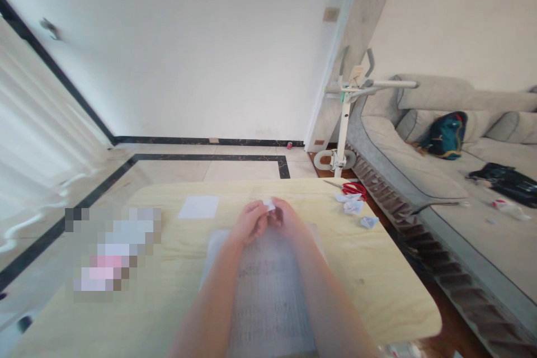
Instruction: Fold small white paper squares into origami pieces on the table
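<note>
Between my two hands, over the middle of the table, is a small white piece of paper. My left hand pinches it from the left side. The fingers of my right hand close on it from the right. How the paper is folded is too small to make out. Below my forearms lies a large printed sheet, its text blurred. To the left of my hands rests a flat white paper square.
Red-handled scissors lie at the table's far right corner, beside several folded paper pieces. A pixelated patch covers things on the left of the wooden table. A grey sofa stands to the right.
</note>
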`<state>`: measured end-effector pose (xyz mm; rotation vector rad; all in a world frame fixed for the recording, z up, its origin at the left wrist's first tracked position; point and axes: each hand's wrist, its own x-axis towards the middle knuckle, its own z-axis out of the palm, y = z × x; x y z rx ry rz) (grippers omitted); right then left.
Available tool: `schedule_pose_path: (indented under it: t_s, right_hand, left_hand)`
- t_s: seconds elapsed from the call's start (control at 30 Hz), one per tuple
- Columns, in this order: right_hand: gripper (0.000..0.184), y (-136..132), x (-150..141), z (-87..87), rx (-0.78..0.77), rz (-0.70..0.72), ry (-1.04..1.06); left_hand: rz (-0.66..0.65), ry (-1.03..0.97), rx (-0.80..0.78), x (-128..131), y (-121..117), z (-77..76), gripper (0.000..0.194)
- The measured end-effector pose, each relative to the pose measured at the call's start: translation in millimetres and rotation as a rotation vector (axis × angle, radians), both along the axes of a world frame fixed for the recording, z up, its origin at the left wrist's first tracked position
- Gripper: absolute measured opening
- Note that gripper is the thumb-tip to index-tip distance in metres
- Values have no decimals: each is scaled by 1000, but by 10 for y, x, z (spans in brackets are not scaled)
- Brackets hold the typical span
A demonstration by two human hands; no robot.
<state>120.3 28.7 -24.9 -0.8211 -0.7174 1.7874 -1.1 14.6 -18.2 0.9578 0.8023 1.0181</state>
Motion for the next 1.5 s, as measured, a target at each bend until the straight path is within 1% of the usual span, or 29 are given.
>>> schedule_pose_path:
  t_s: [0.07,0.17,0.23,0.33,0.4,0.5,0.6,0.73,0.87,1.03,1.23,1.43,1.5]
  right_hand:
    - [24,-7,0,6,65,-4,-34]
    - [27,-22,-8,28,154,-40,-83]
    - [26,-30,-16,42,164,-67,-101]
    - [24,-39,-24,44,158,-83,-98]
    - [27,-46,-20,36,161,-53,-84]
    - [32,-61,0,30,194,41,-110]
    - [27,-70,15,46,232,111,-165]
    - [26,-52,18,59,257,91,-217]
    - [26,-30,42,39,253,84,-237]
    - [26,-42,76,45,235,124,-213]
    - [26,-21,56,2,153,89,-179]
    - [21,7,68,-35,210,88,-158]
    - [21,4,66,-33,202,87,-165]
  left_hand:
    - [1,-8,7,0,-1,-15,31]
    - [-1,-1,-22,8,-4,-38,36]
    - [-32,9,-45,17,-4,-49,40]
    - [-37,4,-43,26,-4,-46,40]
    - [-21,-31,-42,21,-6,-30,38]
    - [6,-97,-65,-2,-8,0,36]
    - [33,-119,-78,-18,-1,1,34]
    - [46,-117,-65,0,19,-54,33]
    - [11,-80,-112,29,22,-80,40]
    - [15,-73,-93,32,2,-30,31]
    - [-8,-104,-59,29,14,-35,32]
    - [11,-90,-104,55,9,-53,32]
    - [33,-73,-112,56,7,-44,33]
